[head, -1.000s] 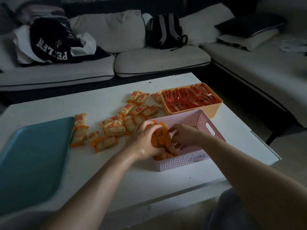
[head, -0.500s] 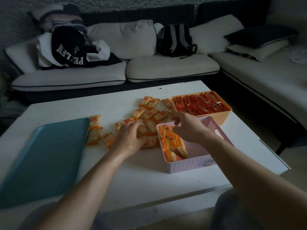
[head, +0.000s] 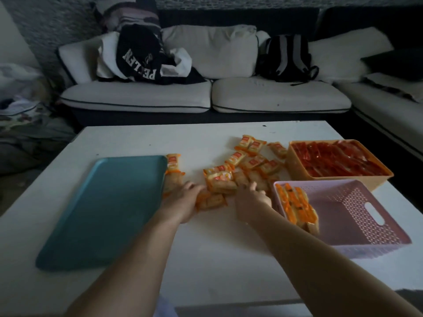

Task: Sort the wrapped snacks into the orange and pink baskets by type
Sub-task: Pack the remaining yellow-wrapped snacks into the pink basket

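I am holding left hand (head: 183, 199) and right hand (head: 253, 202) on orange-wrapped cracker packets (head: 220, 180) beside pink perforated plastic basket (head: 357, 202), probably gathering the next batch; grip indiscernible.

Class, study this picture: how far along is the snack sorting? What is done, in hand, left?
Done: the orange plastic basket is full of red wrapped snacks, and a row of orange-and-yellow wrapped biscuits stands in the pink perforated basket. In hand: the left hand and right hand reach into the loose biscuit pile; their grip is too blurred to judge. Left: that pile, spread over the white table.
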The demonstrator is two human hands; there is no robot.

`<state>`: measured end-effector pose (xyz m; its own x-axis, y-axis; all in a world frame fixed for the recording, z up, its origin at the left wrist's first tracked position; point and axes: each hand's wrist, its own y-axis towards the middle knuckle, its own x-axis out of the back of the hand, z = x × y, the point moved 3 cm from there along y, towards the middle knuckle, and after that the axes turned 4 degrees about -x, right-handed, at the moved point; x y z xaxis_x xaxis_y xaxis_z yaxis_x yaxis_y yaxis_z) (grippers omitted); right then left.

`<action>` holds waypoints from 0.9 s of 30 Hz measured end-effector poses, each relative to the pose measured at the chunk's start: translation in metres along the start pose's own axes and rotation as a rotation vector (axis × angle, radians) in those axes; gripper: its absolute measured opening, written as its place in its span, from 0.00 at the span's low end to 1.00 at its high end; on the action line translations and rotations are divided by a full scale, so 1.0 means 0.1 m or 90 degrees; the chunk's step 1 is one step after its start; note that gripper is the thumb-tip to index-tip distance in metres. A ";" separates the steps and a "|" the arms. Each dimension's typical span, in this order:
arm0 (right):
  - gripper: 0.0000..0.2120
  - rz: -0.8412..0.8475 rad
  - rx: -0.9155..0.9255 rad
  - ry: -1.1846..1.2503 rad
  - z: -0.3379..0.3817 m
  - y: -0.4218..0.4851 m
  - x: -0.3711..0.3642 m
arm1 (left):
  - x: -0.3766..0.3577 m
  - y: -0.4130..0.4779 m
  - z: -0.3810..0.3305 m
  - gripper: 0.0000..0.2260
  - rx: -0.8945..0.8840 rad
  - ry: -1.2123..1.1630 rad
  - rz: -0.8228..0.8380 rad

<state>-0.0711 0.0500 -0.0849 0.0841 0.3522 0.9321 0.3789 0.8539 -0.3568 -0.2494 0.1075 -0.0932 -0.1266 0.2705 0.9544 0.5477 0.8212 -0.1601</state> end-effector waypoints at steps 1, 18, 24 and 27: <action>0.29 -0.007 -0.009 -0.015 -0.03 0.02 -0.04 | -0.02 0.02 0.04 0.32 0.006 0.004 -0.004; 0.31 -0.047 0.113 0.202 0.24 0.40 0.28 | -0.08 0.15 -0.25 0.31 0.098 -0.107 -0.025; 0.25 -0.064 0.138 0.083 0.33 0.54 0.25 | -0.20 0.13 -0.17 0.25 0.091 0.011 -0.037; 0.21 -0.129 0.147 0.103 0.33 0.54 0.30 | -0.21 0.12 -0.17 0.22 0.107 -0.057 -0.046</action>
<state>-0.0787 0.1192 -0.0784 0.1805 0.1171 0.9766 0.1859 0.9709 -0.1508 -0.2265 0.1035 -0.1108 -0.2372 0.2452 0.9400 0.3901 0.9102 -0.1390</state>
